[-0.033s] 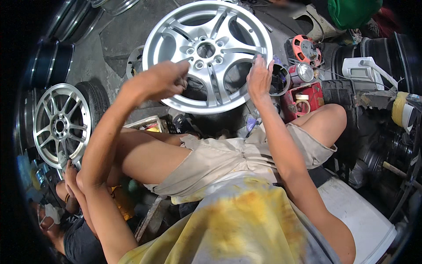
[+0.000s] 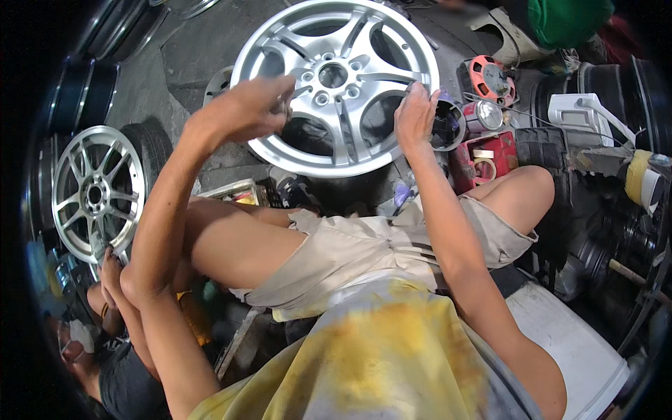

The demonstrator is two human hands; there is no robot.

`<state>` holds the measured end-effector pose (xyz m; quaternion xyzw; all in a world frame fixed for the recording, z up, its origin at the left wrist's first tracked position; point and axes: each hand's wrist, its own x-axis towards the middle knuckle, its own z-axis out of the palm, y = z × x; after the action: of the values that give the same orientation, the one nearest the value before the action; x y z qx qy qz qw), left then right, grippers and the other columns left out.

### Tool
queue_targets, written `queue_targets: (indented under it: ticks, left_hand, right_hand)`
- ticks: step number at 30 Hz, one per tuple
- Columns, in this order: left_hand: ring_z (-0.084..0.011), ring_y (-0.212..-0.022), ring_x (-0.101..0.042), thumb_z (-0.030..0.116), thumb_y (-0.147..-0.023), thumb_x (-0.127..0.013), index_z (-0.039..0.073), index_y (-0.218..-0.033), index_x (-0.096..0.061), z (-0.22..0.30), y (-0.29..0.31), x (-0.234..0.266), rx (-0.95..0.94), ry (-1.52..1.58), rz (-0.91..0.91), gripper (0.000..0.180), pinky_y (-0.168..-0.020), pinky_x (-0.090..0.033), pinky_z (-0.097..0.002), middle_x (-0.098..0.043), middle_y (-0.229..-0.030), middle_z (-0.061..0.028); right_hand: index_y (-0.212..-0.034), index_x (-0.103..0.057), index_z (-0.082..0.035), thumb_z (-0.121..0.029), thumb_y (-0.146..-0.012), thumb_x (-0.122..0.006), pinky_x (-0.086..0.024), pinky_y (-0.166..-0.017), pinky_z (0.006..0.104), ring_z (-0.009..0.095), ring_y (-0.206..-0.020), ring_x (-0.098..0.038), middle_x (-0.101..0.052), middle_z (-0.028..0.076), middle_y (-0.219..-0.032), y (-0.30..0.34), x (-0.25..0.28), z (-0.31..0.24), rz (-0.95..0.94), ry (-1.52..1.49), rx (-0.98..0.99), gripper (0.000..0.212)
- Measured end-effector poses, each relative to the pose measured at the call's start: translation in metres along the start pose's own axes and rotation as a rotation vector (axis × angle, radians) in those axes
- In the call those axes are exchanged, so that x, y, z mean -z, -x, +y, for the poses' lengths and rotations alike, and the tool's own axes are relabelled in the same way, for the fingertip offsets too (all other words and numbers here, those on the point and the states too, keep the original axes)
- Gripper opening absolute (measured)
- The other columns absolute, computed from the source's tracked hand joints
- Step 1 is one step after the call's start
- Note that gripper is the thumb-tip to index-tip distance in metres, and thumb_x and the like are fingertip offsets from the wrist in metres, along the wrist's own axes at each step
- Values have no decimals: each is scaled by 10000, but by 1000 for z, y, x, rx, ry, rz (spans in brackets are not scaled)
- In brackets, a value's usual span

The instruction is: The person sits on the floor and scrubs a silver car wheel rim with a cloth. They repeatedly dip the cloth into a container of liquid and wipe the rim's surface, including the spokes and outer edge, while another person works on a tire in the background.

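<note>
The silver split-spoke alloy wheel (image 2: 337,94) sits in front of the seated person, beyond the knees, its face turned toward them; that tilt likely leaves the spokes and lug holes open to both hands. What bears it from below is lost in shadow. Well left of the wheel, a multi-spoke alloy wheel (image 2: 95,195) stands on edge, with a co-worker's hand (image 2: 112,281) at its lower rim, perhaps to steady it. To the right of the silver wheel is a red tray (image 2: 505,143), whose walls probably keep small supplies together.

The right hand (image 2: 416,115) is on the wheel's right side, fingers bunched at a spoke end by the lip, seemingly to brace or press there; I cannot tell whether they pinch anything. The left hand (image 2: 259,108) is blurred over the wheel's left edge, fingers curled inward; whether they clamp something or touch the metal, I cannot tell.

Right of the wheel, a metal can (image 2: 483,115) stands behind the tray, likely for easy reach. Smallest, a tape roll (image 2: 492,170) lies in the tray.
</note>
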<state>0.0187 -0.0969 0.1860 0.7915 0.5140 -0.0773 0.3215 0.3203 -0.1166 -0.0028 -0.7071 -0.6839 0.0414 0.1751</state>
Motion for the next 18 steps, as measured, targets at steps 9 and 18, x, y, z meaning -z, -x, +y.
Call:
queue_targets:
  ticks: [9,18]
  left_hand:
    - [-164,-656,-422,153,-899,-649,47,-930,-496,-12,13,11,-43,134,144,188,-605,-389,-349,-475,-682,-63]
    - [-169,-645,-435,159,-887,-654,45,-918,-473,-26,7,18,-82,119,203,217,-587,-398,-354,-487,-714,-68]
  right_hand:
    - [-1195,-552,102,1,-921,-572,-290,-1233,541,419,-1125,-622,-648,262,-1087,3,-10,-7,78,-60,-3,293]
    - [-1150,-654,48,-21,-981,-539,-395,-1160,550,419,-1095,-663,-708,223,-1131,-18,-18,19,175,-222,201,215]
